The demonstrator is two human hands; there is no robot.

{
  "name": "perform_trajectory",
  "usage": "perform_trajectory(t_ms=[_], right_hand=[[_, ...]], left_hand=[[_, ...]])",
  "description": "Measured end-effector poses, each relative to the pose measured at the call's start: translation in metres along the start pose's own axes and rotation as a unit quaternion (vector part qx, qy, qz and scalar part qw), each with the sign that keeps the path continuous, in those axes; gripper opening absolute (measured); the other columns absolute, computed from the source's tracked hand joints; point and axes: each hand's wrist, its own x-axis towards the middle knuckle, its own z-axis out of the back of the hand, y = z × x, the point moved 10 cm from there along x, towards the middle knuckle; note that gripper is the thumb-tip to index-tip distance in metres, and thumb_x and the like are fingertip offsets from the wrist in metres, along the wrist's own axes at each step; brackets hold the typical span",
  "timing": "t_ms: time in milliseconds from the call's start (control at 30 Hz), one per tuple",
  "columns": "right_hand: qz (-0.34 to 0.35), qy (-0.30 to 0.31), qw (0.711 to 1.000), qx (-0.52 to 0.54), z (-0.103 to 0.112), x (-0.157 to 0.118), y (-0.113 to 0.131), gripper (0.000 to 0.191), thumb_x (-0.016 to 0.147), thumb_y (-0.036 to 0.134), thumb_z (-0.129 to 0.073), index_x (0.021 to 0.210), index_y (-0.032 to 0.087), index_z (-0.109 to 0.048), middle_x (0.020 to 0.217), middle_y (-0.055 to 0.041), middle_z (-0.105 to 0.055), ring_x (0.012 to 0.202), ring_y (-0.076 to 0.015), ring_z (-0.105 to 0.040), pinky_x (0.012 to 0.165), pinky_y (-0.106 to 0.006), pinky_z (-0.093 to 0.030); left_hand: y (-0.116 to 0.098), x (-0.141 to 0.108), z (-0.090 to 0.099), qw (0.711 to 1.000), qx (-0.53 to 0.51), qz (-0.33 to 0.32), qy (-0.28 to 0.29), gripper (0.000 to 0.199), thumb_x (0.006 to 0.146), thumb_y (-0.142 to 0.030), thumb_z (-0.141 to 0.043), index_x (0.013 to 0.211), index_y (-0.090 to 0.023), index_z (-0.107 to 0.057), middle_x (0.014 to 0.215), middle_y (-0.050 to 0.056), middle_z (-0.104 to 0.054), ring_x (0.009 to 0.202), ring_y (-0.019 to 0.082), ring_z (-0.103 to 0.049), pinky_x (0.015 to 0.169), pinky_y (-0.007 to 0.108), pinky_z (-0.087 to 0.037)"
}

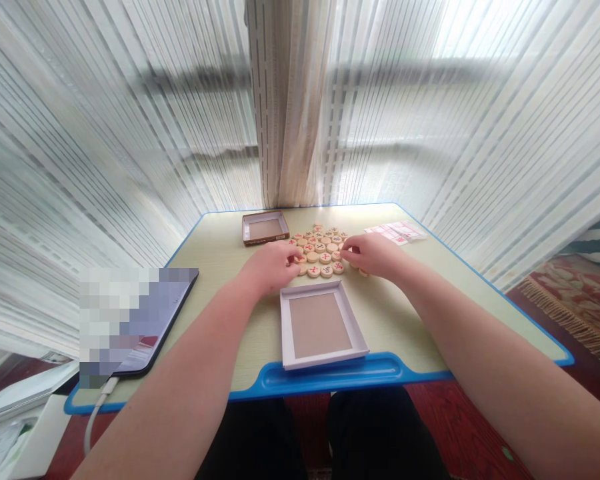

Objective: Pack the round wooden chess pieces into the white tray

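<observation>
Between hands (275, 264) (373, 251): wooden discs (321, 247) (blue edge (330, 383) well apart).

Blue-edged table (215, 247), clustered round wooden pieces (320, 247), brown open box (266, 241), white open box (325, 361), tablet (153, 327), red-printed sheet (397, 232)

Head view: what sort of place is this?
Probably a room in a home, beside a window: striped sheer curtains with light coming through, a small blue-edged table bearing round marked pieces, and a fringed, patterned rug at the right.
</observation>
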Motion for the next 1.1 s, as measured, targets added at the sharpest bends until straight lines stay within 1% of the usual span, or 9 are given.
perform_trajectory(t_ms=[100, 233, 300, 400, 500, 733, 867, 1000, 1100], right_hand=[[0.058, -0.03, 0.997, 0.035, 0.001, -0.003, 0.019, 0.023, 0.081, 0.031, -0.05, 0.085, 0.02, -0.069, 0.074, -0.0028, -0.065, 0.065, -0.0137, -0.053, 0.059, -0.025, -0.036], [0.169, -0.042, 0.981, 0.088, -0.005, -0.011, 0.052, 0.022, 0.082, 0.031, -0.052, 0.083, 0.02, -0.071, 0.08, -0.0048, -0.061, 0.075, -0.0147, -0.053, 0.069, -0.026, -0.038], [0.198, -0.054, 0.974, 0.096, -0.006, -0.014, 0.061, 0.023, 0.083, 0.032, -0.052, 0.082, 0.02, -0.072, 0.079, -0.0053, -0.059, 0.078, -0.0156, -0.052, 0.072, -0.027, -0.039], [0.202, -0.071, 0.972, 0.094, -0.008, -0.013, 0.061, 0.023, 0.084, 0.031, -0.052, 0.085, 0.02, -0.072, 0.078, -0.0053, -0.057, 0.078, -0.0163, -0.052, 0.074, -0.029, -0.038], [0.195, -0.064, 0.975, 0.086, -0.011, -0.011, 0.057, 0.021, 0.083, 0.031, -0.054, 0.088, 0.021, -0.072, 0.081, -0.0056, -0.057, 0.079, -0.0171, -0.051, 0.075, -0.03, -0.038], [0.186, -0.047, 0.977, 0.089, -0.011, -0.012, 0.057, 0.023, 0.084, 0.036, -0.054, 0.087, 0.024, -0.073, 0.083, -0.0062, -0.055, 0.082, -0.0183, -0.051, 0.078, -0.031, -0.039], [0.175, -0.045, 0.979, 0.092, -0.012, -0.011, 0.055, 0.022, 0.083, 0.035, -0.056, 0.09, 0.024, -0.073, 0.083, -0.0064, -0.055, 0.082, -0.0188, -0.051, 0.077, -0.031, -0.039], [0.178, -0.049, 0.978, 0.098, -0.013, -0.009, 0.053, 0.023, 0.083, 0.035, -0.054, 0.09, 0.023, -0.074, 0.084, -0.007, -0.056, 0.083, -0.0188, -0.051, 0.077, -0.031, -0.04], [0.179, -0.05, 0.977, 0.102, -0.012, -0.009, 0.053, 0.024, 0.083, 0.035, -0.054, 0.09, 0.023, -0.074, 0.084, -0.0071, -0.056, 0.083, -0.0188, -0.052, 0.077, -0.031, -0.041]], left_hand=[[-0.001, 0.0, 0.001, 1.0, 0.0, -0.012, -0.001, 0.026, 0.067, -0.022, -0.05, 0.083, -0.018, -0.069, 0.086, 0.004, -0.064, 0.071, 0.015, -0.056, 0.066, 0.027, -0.042], [-0.002, 0.0, 0.002, 1.0, 0.011, -0.02, 0.003, 0.016, 0.068, -0.023, -0.049, 0.069, -0.017, -0.064, 0.076, 0.003, -0.063, 0.071, 0.016, -0.055, 0.063, 0.027, -0.04], [-0.003, 0.0, 0.0, 1.0, 0.012, -0.022, 0.012, 0.015, 0.068, -0.025, -0.051, 0.068, -0.018, -0.063, 0.073, 0.003, -0.062, 0.069, 0.016, -0.054, 0.061, 0.026, -0.039], [-0.003, -0.001, -0.003, 1.0, -0.013, -0.019, 0.021, 0.016, 0.068, -0.03, -0.053, 0.071, -0.018, -0.063, 0.073, 0.002, -0.062, 0.066, 0.014, -0.054, 0.058, 0.025, -0.038], [-0.002, 0.0, -0.005, 0.999, -0.036, -0.009, 0.015, 0.017, 0.068, -0.031, -0.054, 0.073, -0.019, -0.064, 0.072, 0.001, -0.062, 0.064, 0.013, -0.054, 0.058, 0.024, -0.039], [-0.005, 0.001, -0.007, 0.999, -0.036, -0.027, 0.004, 0.021, 0.065, -0.028, -0.056, 0.08, -0.019, -0.067, 0.077, 0.002, -0.064, 0.069, 0.015, -0.056, 0.062, 0.025, -0.042], [-0.005, 0.0, -0.008, 0.999, -0.036, -0.034, 0.007, 0.022, 0.063, -0.027, -0.057, 0.082, -0.019, -0.067, 0.075, 0.001, -0.064, 0.068, 0.014, -0.056, 0.061, 0.025, -0.042], [-0.003, 0.0, -0.007, 0.999, -0.038, -0.028, -0.002, 0.024, 0.064, -0.028, -0.058, 0.084, -0.02, -0.068, 0.078, 0.001, -0.065, 0.069, 0.015, -0.057, 0.064, 0.025, -0.043], [-0.003, 0.0, -0.004, 0.999, -0.039, -0.02, -0.011, 0.023, 0.065, -0.029, -0.058, 0.082, -0.019, -0.069, 0.077, 0.002, -0.065, 0.068, 0.014, -0.056, 0.063, 0.025, -0.043]])
